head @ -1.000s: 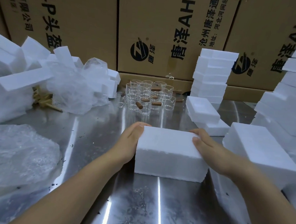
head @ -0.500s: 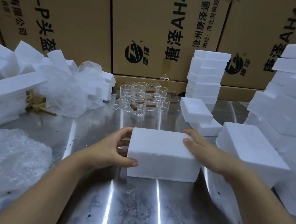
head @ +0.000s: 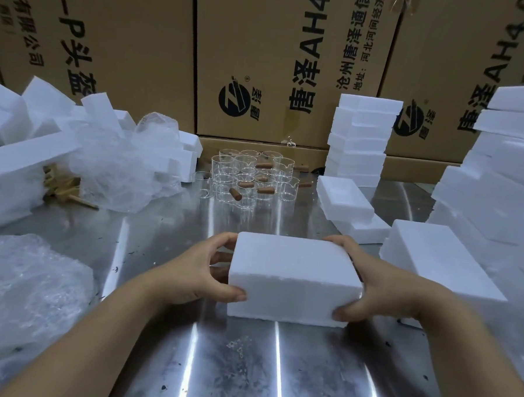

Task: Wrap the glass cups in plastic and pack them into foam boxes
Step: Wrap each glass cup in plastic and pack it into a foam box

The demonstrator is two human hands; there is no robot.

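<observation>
The left hand grasps the left end of a closed white foam box, thumb pressed on the near face and fingers curled round the far side. The right hand grips the opposite end the same way, thumb low on the near face by the right corner, fingers hooked over the far top edge. The box lies lengthwise between the two hands, in the middle of the steel bench, nearer its front edge than its back; whether its base is fully down on the steel cannot be told.

Just right of the right hand sits another foam box. Behind it, two shallow foam pieces lie one across the other. Along the right edge rises a leaning stack of foam slabs, and a narrower foam stack stands at the back edge.

The glass cups are clustered upright at the back of the bench, centre, with brown wooden handles among them. Left of them lies a crumpled heap of clear plastic against a jumble of foam blocks, with some pale wooden sticks below. Bubble wrap fills the front left corner. Printed cardboard cartons wall the back.
</observation>
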